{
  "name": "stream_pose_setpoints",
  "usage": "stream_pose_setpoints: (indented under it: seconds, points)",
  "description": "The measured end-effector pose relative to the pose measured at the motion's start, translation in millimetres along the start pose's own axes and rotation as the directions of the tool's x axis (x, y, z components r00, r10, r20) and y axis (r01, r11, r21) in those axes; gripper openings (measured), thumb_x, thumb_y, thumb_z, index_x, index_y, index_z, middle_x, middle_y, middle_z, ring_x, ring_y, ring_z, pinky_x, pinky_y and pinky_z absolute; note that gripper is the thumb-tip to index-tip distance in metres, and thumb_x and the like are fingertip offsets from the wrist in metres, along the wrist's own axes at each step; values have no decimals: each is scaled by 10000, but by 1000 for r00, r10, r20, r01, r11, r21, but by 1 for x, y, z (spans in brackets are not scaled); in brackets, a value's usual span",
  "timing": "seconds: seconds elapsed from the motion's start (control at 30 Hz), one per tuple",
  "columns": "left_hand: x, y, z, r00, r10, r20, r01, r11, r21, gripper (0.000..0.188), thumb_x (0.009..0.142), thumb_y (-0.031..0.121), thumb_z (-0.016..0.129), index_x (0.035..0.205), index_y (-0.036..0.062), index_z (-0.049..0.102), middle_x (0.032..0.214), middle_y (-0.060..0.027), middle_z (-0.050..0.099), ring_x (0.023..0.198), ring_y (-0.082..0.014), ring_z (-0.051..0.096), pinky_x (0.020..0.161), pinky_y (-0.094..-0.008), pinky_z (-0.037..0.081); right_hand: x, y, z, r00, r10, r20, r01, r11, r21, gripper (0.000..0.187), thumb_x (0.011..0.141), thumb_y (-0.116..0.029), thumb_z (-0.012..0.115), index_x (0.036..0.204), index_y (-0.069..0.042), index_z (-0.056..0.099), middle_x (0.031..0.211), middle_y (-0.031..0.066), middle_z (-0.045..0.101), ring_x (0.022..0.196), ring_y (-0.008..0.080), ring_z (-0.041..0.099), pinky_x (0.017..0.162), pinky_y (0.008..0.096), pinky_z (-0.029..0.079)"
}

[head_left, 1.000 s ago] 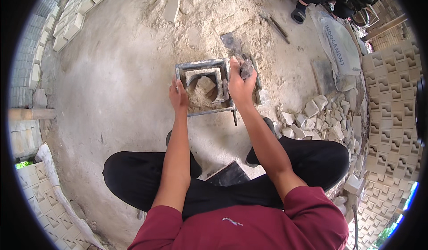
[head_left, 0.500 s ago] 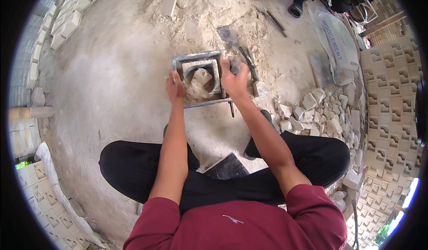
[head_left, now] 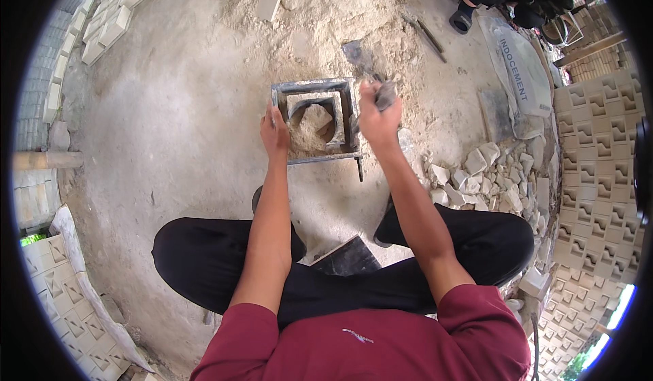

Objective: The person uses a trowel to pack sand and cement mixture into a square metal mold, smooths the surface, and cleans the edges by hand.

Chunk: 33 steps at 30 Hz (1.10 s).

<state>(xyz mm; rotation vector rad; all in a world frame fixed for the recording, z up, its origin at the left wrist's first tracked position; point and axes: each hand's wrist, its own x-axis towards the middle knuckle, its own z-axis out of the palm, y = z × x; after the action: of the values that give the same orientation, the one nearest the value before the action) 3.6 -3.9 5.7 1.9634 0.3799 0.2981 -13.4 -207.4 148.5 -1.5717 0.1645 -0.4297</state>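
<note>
A square dark metal mould (head_left: 314, 84) lies on the floor in front of me. Inside it is a smaller dust-coated square frame with a round opening, which holds pale, crumbly powder (head_left: 313, 124). My left hand (head_left: 275, 135) grips the mould's left wall, fingers over the outer side. Just beyond the right wall, my right hand (head_left: 381, 119) is closed around a hand tool with a grey, rounded end (head_left: 386, 95); its exact kind is hard to make out. A short dark rod (head_left: 360, 170) sticks out at the mould's near right corner.
Loose pale powder (head_left: 326, 14) spreads beyond the mould, with a long dark bar (head_left: 432, 41) beside it. Broken pale chunks (head_left: 486, 170) are heaped at right, near a cement sack (head_left: 513, 68). A dark plate (head_left: 347, 255) lies between my feet. Another person's foot (head_left: 461, 19) shows far right.
My right hand has moved right with the tool, off the mould's right wall. The mould appears slightly further right in the view, and my left hand stays on it.
</note>
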Motion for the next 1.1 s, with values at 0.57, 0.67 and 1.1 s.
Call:
stream_pose_setpoints:
  seconds: [0.57, 0.67, 1.1]
  points:
    - [3, 3, -2, 999, 53, -11, -53, 998, 26, 495, 965, 398, 421, 1356, 104, 495, 1124, -220, 576, 1071, -372, 543, 930, -407, 413, 47, 29, 21, 980, -196, 23, 196, 981, 13, 309, 917, -145, 581, 639, -33, 509, 529, -24, 435, 518, 50, 368, 455, 271, 275]
    - [5, -5, -1, 999, 35, 14, -36, 998, 52, 493, 968, 393, 411, 1356, 100, 494, 1143, -225, 570, 1093, -381, 534, 943, -406, 409, 65, 27, 31, 954, -294, 56, 297, 954, -47, 331, 911, -170, 593, 628, -14, 521, 517, -18, 445, 524, 62, 381, 465, 285, 291]
    - [2, 8, 0, 1000, -5, 27, 4, 999, 37, 485, 972, 376, 426, 1368, 101, 479, 1142, -209, 562, 1089, -356, 545, 933, -392, 415, 88, 16, 33, 978, -210, 14, 210, 977, -34, 383, 931, -159, 569, 584, -61, 438, 520, -50, 398, 500, 42, 338, 440, 270, 238]
